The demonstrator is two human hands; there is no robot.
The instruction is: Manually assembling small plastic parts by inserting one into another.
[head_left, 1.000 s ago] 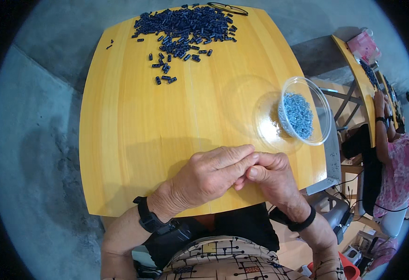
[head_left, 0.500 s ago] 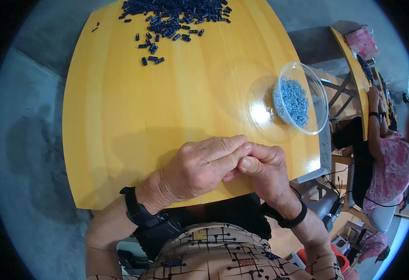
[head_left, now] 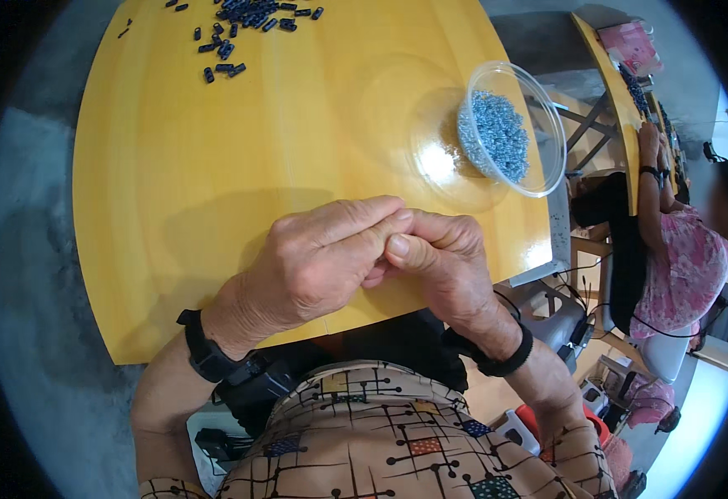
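Over the near part of the yellow wooden table, my two hands meet at the fingertips. My left hand [head_left: 318, 262] is closed, its long fingers laid over against the right fingers. The thumb and fingers of my right hand [head_left: 447, 262] are pinched together. Whatever they hold between them is hidden by the fingers. To the right of my hands stands a clear round plastic tub [head_left: 553, 137] with many small silvery metal pieces [head_left: 499, 137] in it. Small dark blue-black oblong parts [head_left: 251, 12] lie in a loose pile at the far edge, with several strays [head_left: 224, 68] nearer.
The table [head_left: 172, 150] has a curved near edge at my body. Two tiny dark bits [head_left: 125, 29] lie at its far left. On the right another person in a pink patterned top [head_left: 684, 266] sits at a second table [head_left: 617, 91]. Cables and a grey stool [head_left: 551, 320] stand between.
The view has shifted, so the table, tub and pile sit higher and further left, with less of the pile showing. My hands keep the same fingertip-to-fingertip pose.
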